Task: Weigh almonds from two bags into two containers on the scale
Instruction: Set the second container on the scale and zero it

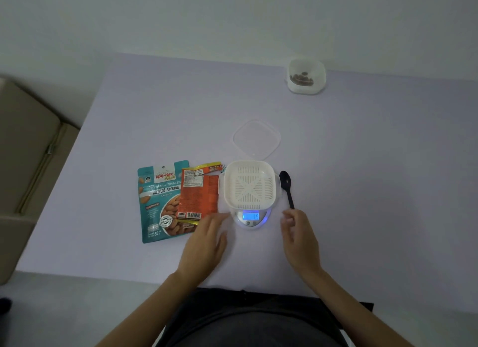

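Observation:
A white slotted container [248,185] sits on the small scale [251,218], whose blue display is lit. A teal roasted-almond bag [157,204] lies flat to the left, with an orange bag [200,191] partly overlapping it. A black spoon [287,187] lies right of the scale. A second container [306,75] holding almonds stands far back right. My left hand [207,243] hovers open just left of the scale, fingers straight. My right hand [300,236] is open with relaxed fingers near the spoon's handle end, holding nothing.
A clear square lid [256,138] lies behind the scale. The lavender table [375,178] has its front edge near my body. A beige sofa [28,165] stands at the left.

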